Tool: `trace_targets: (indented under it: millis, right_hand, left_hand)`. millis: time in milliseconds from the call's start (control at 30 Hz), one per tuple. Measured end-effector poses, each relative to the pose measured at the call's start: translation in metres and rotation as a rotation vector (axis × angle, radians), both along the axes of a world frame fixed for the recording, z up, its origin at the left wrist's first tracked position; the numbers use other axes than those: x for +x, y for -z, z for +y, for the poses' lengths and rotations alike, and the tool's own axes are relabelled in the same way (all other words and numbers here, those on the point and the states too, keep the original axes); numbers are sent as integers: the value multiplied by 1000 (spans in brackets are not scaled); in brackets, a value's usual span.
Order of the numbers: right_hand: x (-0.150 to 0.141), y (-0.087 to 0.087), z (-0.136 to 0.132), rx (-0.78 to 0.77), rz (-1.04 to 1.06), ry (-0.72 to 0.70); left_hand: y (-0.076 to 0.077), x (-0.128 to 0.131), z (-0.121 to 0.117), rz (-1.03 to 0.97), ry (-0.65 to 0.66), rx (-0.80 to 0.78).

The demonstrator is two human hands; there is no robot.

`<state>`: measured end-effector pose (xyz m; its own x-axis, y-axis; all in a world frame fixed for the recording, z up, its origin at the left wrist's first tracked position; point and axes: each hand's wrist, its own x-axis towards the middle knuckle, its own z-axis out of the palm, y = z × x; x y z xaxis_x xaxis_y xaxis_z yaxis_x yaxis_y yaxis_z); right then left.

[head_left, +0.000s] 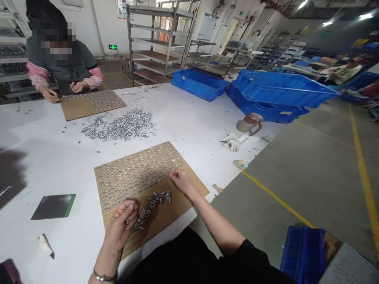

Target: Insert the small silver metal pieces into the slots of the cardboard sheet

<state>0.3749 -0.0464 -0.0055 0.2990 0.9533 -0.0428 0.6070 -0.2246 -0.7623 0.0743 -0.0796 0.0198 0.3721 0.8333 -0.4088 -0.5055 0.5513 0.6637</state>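
A brown board (177,205) lies before me on the table, its far part covered with rows of small, silvery, leaf-shaped metal pieces (133,169). My left hand (121,223) is curled above the board's near left part, with metal pieces in its closed fingers. Beside it, a loose heap of the same pieces (160,199) stretches over the bare part of the board. My right hand (182,181) is at the near edge of the rows, thumb and fingertips pinched together. Whatever lies between those fingertips is too small to make out.
A big pile of metal pieces (127,126) lies beyond my board. Across the table a person (65,59) works at another board (77,110). Blue crates (198,85), a brown mug (248,123) and white gloves (231,142) sit to the right. A dark flat plate (53,207) lies left.
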Motion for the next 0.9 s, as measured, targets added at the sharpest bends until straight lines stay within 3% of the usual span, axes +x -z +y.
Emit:
trace_targets:
  millis: [300,533,600,767,900]
  right_hand:
    - [3,3,3,-29,-32,-35]
    - [-1,-6,-4,40,-148,65]
    - [-1,-13,-13,77,-146,-42]
    - [-4,-24,-39,130,-249,-525]
    - [-9,-24,-47,123,-413,-645]
  left_hand:
    - [0,1,0,4,3,-22]
    - [0,0,1,11,2,-21]
    - [0,0,1,13,-7,-17]
    - [-2,0,2,8,21,13]
    - [-2,0,2,13,42,29]
